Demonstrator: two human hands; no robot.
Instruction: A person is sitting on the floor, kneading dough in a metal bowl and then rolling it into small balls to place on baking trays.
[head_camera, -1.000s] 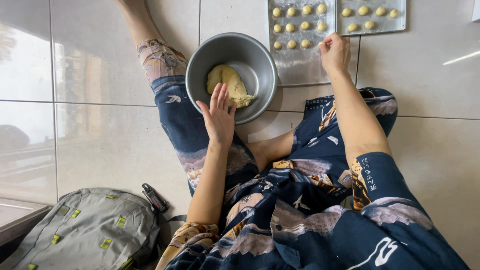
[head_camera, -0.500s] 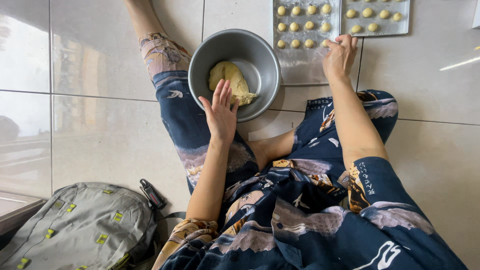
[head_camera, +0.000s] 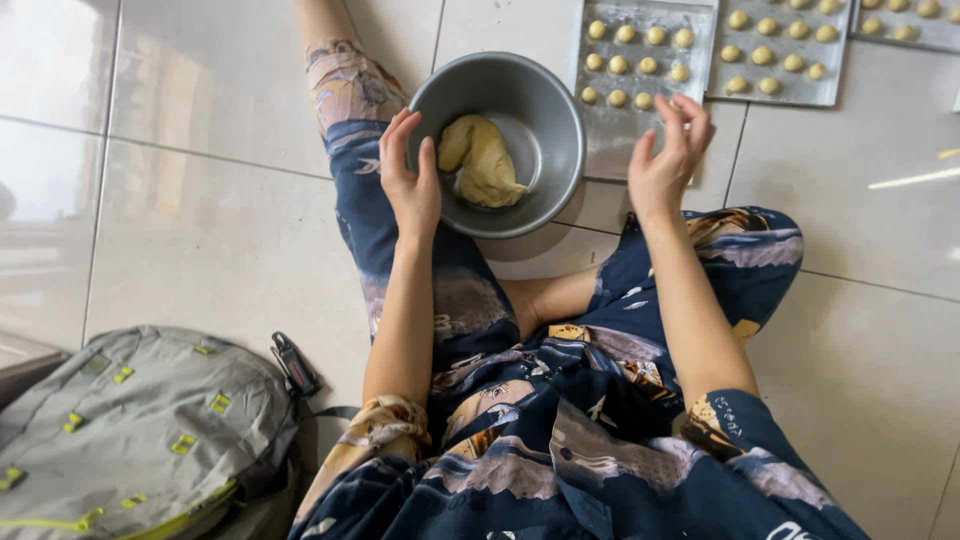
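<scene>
I take the metal bowl on the tiled floor as my landmark and read outward from it, starting far left. Well to the lower left of the bowl lies a grey backpack with yellow-green tabs, a black clip at its near edge; it sits clear of both arms and blocks nothing. Just left of the bowl, the left hand rests against the rim, its grip open with fingers spread upward, which I judge is a steadying hold so the bowl does not slide on the smooth tile. Inside the bowl a lump of yellow dough leans toward the left wall, close to that hand. The bowl itself is tucked between the person's patterned trouser legs, within easy reach. Right of the bowl, the right hand hovers above the floor, fingers curled loosely inward; whether they pinch a small bit of dough I cannot tell. Beyond the bowl to the upper right lies a baking tray with rows of small dough balls, and further right a second tray with more, edges nearly touching
</scene>
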